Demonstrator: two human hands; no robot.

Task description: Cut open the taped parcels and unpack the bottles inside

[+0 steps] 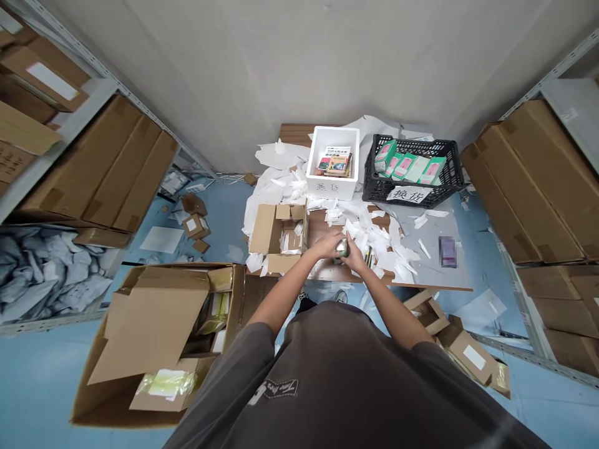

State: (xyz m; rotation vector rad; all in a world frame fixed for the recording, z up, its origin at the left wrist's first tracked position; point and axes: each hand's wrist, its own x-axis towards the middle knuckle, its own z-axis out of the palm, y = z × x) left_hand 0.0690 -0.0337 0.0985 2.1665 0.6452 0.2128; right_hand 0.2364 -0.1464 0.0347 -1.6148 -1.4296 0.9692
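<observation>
Silver-green item, btwn L hand & R hand, both gripping it

The wooden table was strewn with torn paper. A white box and a black crate were set at the far side, an open carton at the left, and a blurred purple object at the right.

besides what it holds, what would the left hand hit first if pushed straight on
Likely the torn white paper on the table beyond the left hand, though depth is unclear.
</observation>
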